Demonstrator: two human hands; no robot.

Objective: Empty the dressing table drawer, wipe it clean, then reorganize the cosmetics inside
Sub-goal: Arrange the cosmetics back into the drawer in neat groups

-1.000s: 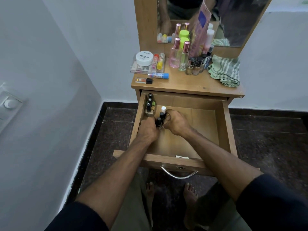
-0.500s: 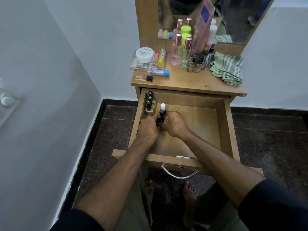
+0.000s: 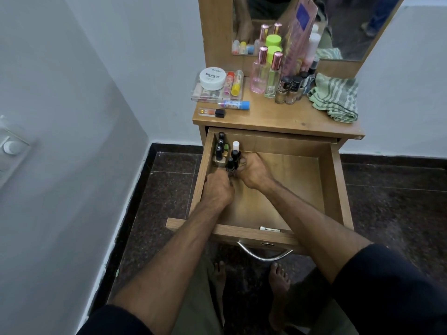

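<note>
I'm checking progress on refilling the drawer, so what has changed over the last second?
Little. Both hands slid slightly toward the drawer's back left corner, pushing the small bottles closer to the row already standing there. The left hand and right hand still hold them between curled fingers; nothing was let go. The items on the tabletop and the green cloth stayed put.

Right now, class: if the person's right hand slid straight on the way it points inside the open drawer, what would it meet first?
Probably the small black-capped bottles its fingers already touch; past them, the wooden drawer's left wall. The right hand points leftward; depth is unclear.
</note>
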